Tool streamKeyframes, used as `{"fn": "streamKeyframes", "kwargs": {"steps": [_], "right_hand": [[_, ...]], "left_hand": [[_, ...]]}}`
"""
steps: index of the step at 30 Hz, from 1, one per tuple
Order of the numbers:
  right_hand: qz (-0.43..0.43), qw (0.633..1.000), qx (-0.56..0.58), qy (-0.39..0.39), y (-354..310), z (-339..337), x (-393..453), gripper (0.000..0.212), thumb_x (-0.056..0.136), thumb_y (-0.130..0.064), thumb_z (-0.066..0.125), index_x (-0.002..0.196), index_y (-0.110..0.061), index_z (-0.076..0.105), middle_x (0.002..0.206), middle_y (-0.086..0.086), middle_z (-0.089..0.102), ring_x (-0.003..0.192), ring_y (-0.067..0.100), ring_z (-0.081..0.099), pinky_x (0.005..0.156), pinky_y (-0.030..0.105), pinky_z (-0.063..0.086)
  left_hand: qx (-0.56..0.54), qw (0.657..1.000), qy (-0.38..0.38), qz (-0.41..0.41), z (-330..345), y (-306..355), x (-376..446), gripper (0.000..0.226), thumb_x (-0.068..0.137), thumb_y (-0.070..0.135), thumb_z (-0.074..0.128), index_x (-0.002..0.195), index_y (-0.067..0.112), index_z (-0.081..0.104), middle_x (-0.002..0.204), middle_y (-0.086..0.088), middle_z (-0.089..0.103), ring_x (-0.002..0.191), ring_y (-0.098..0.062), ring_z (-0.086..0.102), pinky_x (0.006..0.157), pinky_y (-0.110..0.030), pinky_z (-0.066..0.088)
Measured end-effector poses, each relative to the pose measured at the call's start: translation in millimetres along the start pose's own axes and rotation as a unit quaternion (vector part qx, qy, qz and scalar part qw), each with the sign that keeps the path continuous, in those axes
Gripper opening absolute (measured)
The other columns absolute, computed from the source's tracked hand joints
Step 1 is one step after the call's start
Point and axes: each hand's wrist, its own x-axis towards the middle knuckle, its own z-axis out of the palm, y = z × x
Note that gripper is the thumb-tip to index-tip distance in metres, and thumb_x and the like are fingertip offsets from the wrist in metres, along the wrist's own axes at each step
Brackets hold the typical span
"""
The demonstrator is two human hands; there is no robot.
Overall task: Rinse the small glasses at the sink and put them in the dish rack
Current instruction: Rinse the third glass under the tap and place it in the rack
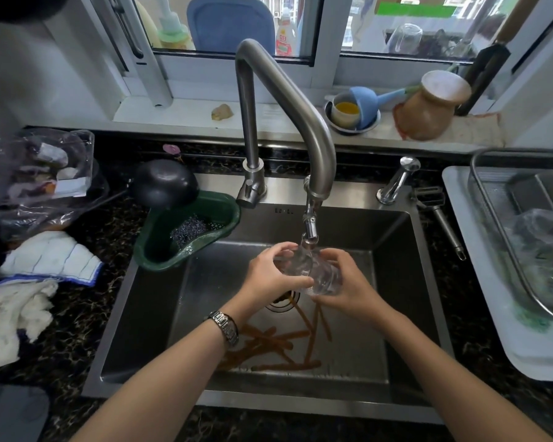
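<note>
Your left hand [268,275] and right hand [348,287] both gripped the small clear glass [313,272], which lay tilted between them above the stainless steel sink [406,282]. The glass sat directly under the nozzle of the bent steel tap [308,231]. The wire dish rack [492,224] stood well apart to the right, on a white tray [479,298].

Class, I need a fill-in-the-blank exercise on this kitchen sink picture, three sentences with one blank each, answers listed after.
1. Both hands hold a small glass under the ____.
2. The wristwatch is on the person's ____ arm.
3. The green basket hanging in the sink's corner holds a steel ____.

Missing words: faucet; left; scrubber
</note>
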Motion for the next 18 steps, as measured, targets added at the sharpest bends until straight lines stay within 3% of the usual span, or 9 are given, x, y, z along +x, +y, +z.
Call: {"fn": "streamKeyframes", "kwargs": {"steps": [3, 7, 11, 14, 16, 18], "right_hand": [[0.015, 0.996, 0.042, -0.073, -2, -12, 4, 0.082, 0.07, -0.019, 0.084, 0.138, -0.027, 0.039, 0.133, -0.011, 0.048, 0.124, 0.002, 0.047, 0.1, 0.025, 0.048], [0.035, 0.991, 0.044, -0.118, 0, -20, 11, 0.085, 0.068, -0.021, 0.084, 0.14, -0.028, 0.04, 0.134, -0.009, 0.05, 0.121, 0.007, 0.051, 0.099, 0.032, 0.05], [0.021, 0.998, 0.022, -0.056, 3, -14, 10, 0.08, 0.059, -0.031, 0.087, 0.13, -0.026, 0.05, 0.124, -0.008, 0.056, 0.114, 0.007, 0.057, 0.096, 0.033, 0.053], [-0.01, 1.0, -0.003, 0.001, 3, -5, 6, 0.073, 0.059, -0.03, 0.086, 0.123, -0.027, 0.051, 0.117, -0.008, 0.056, 0.108, 0.007, 0.057, 0.091, 0.029, 0.054], [-0.018, 0.999, -0.013, 0.037, 4, 1, 3, 0.07, 0.059, -0.028, 0.086, 0.121, -0.024, 0.053, 0.114, -0.007, 0.056, 0.104, 0.007, 0.057, 0.088, 0.028, 0.055], [-0.023, 0.997, -0.018, 0.069, 4, 6, 2, 0.068, 0.058, -0.027, 0.085, 0.118, -0.023, 0.053, 0.112, -0.006, 0.055, 0.1, 0.006, 0.056, 0.085, 0.025, 0.054]], "left_hand": [[-0.022, 0.999, -0.024, 0.016, -3, 2, -1, 0.062, 0.06, 0.021, 0.089, 0.093, 0.054, 0.049, 0.114, 0.011, 0.061, 0.105, -0.005, 0.06, 0.09, -0.027, 0.054], [-0.035, 0.998, -0.045, 0.028, -3, 0, -1, 0.07, 0.059, 0.017, 0.09, 0.098, 0.057, 0.048, 0.116, 0.013, 0.06, 0.106, -0.001, 0.058, 0.09, -0.025, 0.054], [-0.051, 0.994, -0.097, 0.021, -6, -2, -1, 0.076, 0.063, 0.016, 0.088, 0.118, 0.05, 0.048, 0.126, 0.011, 0.054, 0.117, -0.005, 0.054, 0.091, -0.02, 0.05], [-0.048, 0.99, -0.135, 0.005, -11, -3, 3, 0.098, 0.064, 0.024, 0.088, 0.143, 0.039, 0.033, 0.137, 0.009, 0.044, 0.126, -0.007, 0.046, 0.101, -0.025, 0.045], [-0.026, 0.991, -0.13, -0.006, -10, 0, 5, 0.103, 0.061, 0.035, 0.089, 0.145, 0.039, 0.03, 0.139, 0.008, 0.043, 0.128, -0.009, 0.043, 0.103, -0.029, 0.042], [-0.005, 0.994, -0.109, -0.017, -6, 3, 4, 0.096, 0.061, 0.042, 0.087, 0.141, 0.037, 0.034, 0.135, 0.007, 0.045, 0.124, -0.01, 0.045, 0.095, -0.026, 0.04]]}}
